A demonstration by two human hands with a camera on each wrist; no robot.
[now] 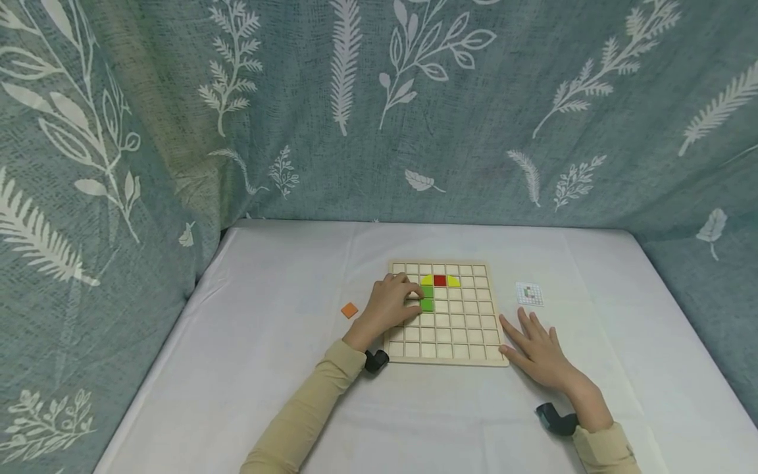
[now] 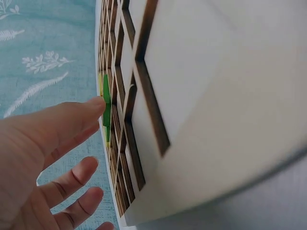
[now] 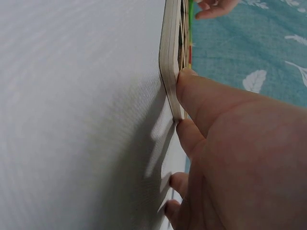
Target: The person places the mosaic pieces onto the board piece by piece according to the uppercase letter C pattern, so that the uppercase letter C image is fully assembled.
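A square wooden grid board point(image 1: 447, 361) lies on the white table. Two green tiles point(image 1: 427, 305) sit in one column of it, below a row with a red tile point(image 1: 439, 280) between two yellow-and-white tiles point(image 1: 453, 282). My left hand point(image 1: 391, 304) reaches over the board's left side, its thumb and index fingertips apart right at the green tiles. In the left wrist view the thumb tip overlaps the green tiles point(image 2: 106, 115), and the other fingers spread loosely. My right hand point(image 1: 541, 355) is spread at the board's right edge; thumb and index fingertips touch the frame near its corner point(image 3: 178, 108).
An orange tile point(image 1: 349, 310) lies on the table left of the board. To the right is a small white card point(image 1: 530, 294) printed with a grid pattern. A teal leaf-patterned cloth point(image 1: 367, 178) hangs behind the table point(image 1: 284, 263) and at its sides.
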